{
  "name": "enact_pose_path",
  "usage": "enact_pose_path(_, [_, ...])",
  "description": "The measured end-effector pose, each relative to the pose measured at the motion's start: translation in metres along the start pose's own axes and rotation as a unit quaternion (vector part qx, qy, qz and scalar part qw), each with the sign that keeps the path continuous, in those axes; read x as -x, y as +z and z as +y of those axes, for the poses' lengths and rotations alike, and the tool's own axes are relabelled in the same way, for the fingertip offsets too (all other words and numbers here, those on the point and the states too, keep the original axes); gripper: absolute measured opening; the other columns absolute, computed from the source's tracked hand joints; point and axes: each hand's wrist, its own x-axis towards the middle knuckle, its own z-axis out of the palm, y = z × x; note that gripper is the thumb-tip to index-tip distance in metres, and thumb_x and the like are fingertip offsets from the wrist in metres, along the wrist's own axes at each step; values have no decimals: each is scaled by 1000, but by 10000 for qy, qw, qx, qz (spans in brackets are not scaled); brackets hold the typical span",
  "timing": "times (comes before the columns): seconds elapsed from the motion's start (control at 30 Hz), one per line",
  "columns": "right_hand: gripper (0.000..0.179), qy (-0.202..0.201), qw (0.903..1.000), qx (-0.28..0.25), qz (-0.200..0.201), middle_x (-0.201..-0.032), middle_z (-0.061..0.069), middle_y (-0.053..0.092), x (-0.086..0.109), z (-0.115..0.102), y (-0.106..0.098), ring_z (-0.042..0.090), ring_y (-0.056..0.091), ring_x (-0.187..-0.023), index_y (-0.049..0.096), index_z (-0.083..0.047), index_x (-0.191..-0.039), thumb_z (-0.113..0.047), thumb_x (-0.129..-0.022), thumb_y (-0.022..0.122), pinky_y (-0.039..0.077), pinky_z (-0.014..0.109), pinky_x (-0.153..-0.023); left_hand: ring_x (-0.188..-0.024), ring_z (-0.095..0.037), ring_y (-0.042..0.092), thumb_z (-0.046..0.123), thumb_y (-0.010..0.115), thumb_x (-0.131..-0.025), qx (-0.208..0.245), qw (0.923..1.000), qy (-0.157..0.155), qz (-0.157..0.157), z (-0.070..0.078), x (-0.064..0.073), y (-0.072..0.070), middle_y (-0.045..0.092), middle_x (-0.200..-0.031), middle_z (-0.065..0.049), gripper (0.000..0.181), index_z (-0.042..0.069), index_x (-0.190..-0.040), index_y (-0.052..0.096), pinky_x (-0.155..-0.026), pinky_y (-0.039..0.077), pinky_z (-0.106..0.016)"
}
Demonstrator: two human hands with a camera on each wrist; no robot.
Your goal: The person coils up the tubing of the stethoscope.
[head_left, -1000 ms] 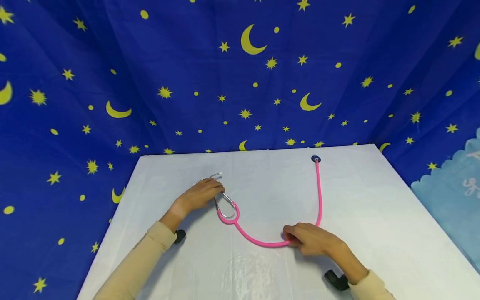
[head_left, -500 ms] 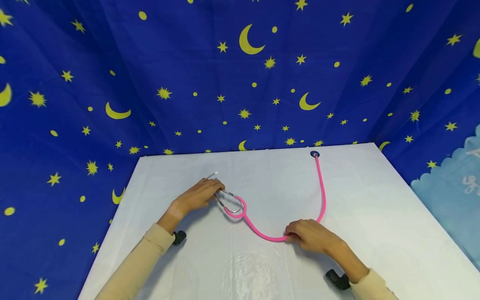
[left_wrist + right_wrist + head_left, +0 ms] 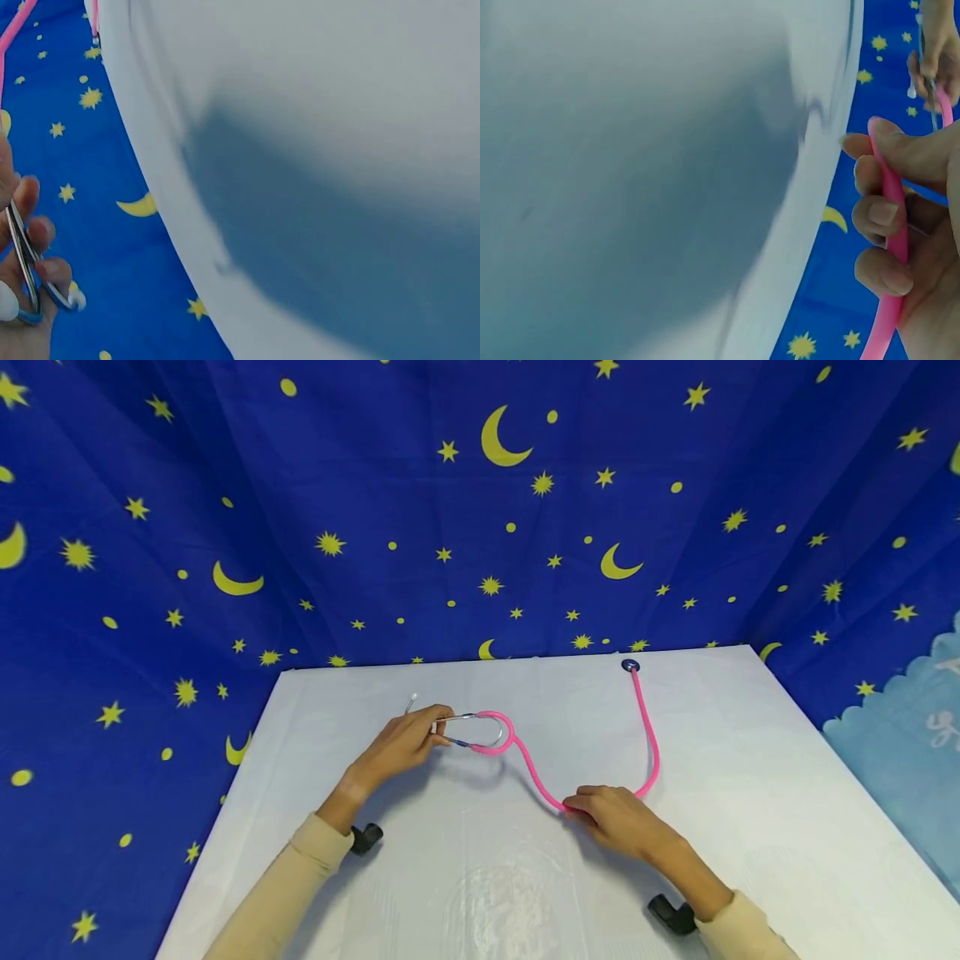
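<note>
A stethoscope with pink tubing (image 3: 652,735) stretches between both hands above a white table. My left hand (image 3: 408,739) grips its metal ear tubes, and a white eartip (image 3: 412,697) sticks out past the fingers. In the left wrist view the ear tubes (image 3: 26,255) run through the curled fingers of that hand. My right hand (image 3: 618,820) holds the tubing near its middle; the right wrist view shows the fingers wrapped round the pink tube (image 3: 891,217). At the far end, the dark chest piece (image 3: 631,666) lies near the table's back edge.
The white table (image 3: 480,877) is backed by a blue cloth (image 3: 420,510) with yellow moons and stars. A light blue panel (image 3: 915,735) hangs at the right. Black wrist camera mounts (image 3: 672,914) sit under both wrists.
My left hand has raised and turned the ear tubes, so the pink fork swings up and to the right. My right hand has lifted the tubing slightly away from me. The chest piece slid slightly back.
</note>
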Motion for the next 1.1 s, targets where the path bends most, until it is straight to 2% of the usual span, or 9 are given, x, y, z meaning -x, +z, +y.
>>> enact_pose_path(0.1, [5, -195, 9995, 226, 98, -72, -10, 58, -6, -4, -1, 2, 54, -61, 72, -15, -87, -10, -86, 71, 44, 20, -55, -58, -5, 39, 24, 73, -87, -181, 9992, -291, 212, 9, -3, 4, 59, -84, 7, 37, 8, -119, 61, -49, 33, -20])
enact_pose_path(0.2, [9, -246, 9991, 317, 153, -64, -12, 50, -10, -7, -2, 0, 44, -55, 68, -18, -79, -14, -86, 73, 36, 17, -50, -56, -4, 36, 25, 76, -84, -263, 9977, -469, 411, 17, -5, 10, 59, -82, 7, 38, 9, -116, 62, -46, 31, -20])
enact_pose_path(0.3, [12, -230, 9990, 303, 246, -62, -13, 47, -12, -8, -3, -2, 41, -53, 68, -19, -76, -14, -85, 74, 32, 16, -49, -55, -5, 36, 23, 79, -81, -238, 9960, -513, 691, 24, -6, 16, 59, -81, 7, 39, 8, -113, 63, -44, 31, -21])
enact_pose_path(0.43, [7, -219, 9987, 245, 402, -62, -12, 53, -12, -8, -3, -2, 45, -53, 72, -18, -79, -13, -84, 74, 35, 15, -49, -55, -5, 36, 22, 81, -79, -138, 9940, -506, 956, 30, -6, 20, 60, -82, 5, 42, 7, -114, 62, -45, 32, -22])
enact_pose_path(0.63, [6, -31, 9959, 246, 871, -67, -10, 64, -11, -6, -4, 1, 54, -54, 78, -15, -85, -13, -79, 78, 40, 15, -49, -56, -5, 39, 23, 79, -80, -236, 9927, -525, 1062, 35, -7, 21, 61, -83, 3, 41, 7, -114, 63, -47, 36, -22])
enact_pose_path(0.8, [9, -121, 9929, 229, 1165, -66, -9, 64, -11, -10, -8, 1, 53, -52, 79, -13, -82, -9, -74, 81, 38, 14, -48, -62, -11, 52, 20, 80, -79, -813, 9890, -396, 1168, 37, -8, 21, 61, -81, 0, 40, 6, -113, 63, -53, 47, -30])
enact_pose_path(0.97, [12, -629, 9935, 209, 925, -61, -12, 55, -16, -27, -20, -3, 42, -50, 75, -16, -75, -6, -74, 80, 30, 10, -47, -68, -18, 64, 18, 80, -78, -1550, 9826, -121, 1012, 39, -8, 28, 65, -82, -3, 40, 4, -112, 64, -56, 52, -34])
enact_pose_path(1.03, [15, -846, 9929, 206, 805, -61, -13, 55, -19, -35, -24, -4, 38, -50, 73, -18, -73, -4, -73, 78, 26, 9, -47, -69, -19, 66, 18, 81, -78, -1683, 9810, 7, 961, 42, -9, 32, 66, -83, -3, 39, 4, -110, 64, -55, 52, -33])
enact_pose_path(1.1, [20, -1009, 9919, 243, 731, -61, -13, 53, -22, -41, -28, -4, 34, -50, 70, -20, -70, -2, -72, 77, 23, 10, -48, -68, -19, 66, 17, 81, -78, -1633, 9822, 99, 921, 45, -10, 35, 66, -83, -3, 36, 4, -108, 65, -54, 52, -33])
